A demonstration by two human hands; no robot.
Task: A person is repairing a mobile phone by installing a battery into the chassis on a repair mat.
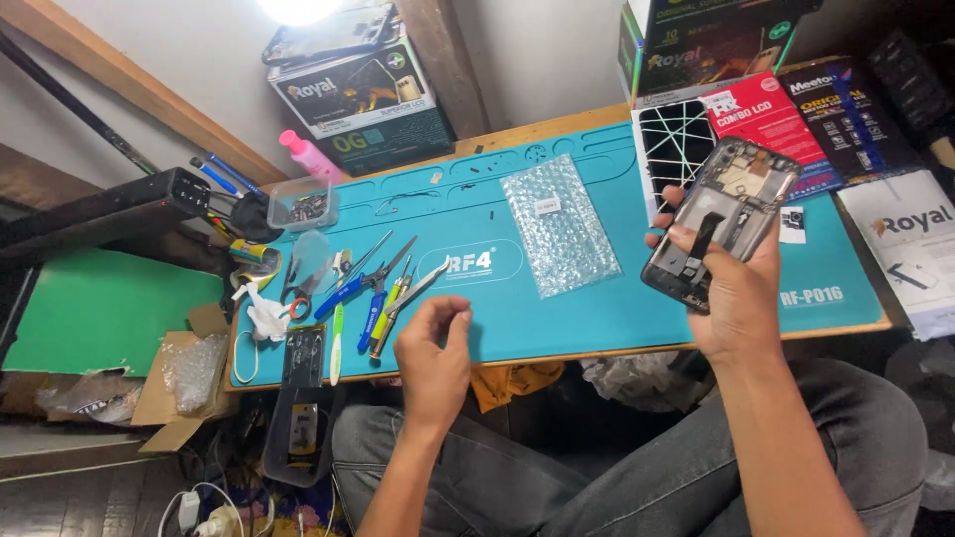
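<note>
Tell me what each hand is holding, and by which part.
The right hand grips an opened dark phone frame by its lower end, thumb across the inside. The left hand pinches its fingertips together; anything between them is too small to tell.

The right hand [731,288] covers the lower end of the opened phone [718,221]. Whatever the left hand [433,348] pinches is too small to tell. Right of the phone, a white box [910,244] runs past the frame's edge.

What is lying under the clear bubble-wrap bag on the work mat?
The bubble-wrap bag lies flat on the blue mat, whose colour shows through it. A small white label sits near its top. Whether anything small lies inside or beneath cannot be told. Neither hand touches it.
</note>
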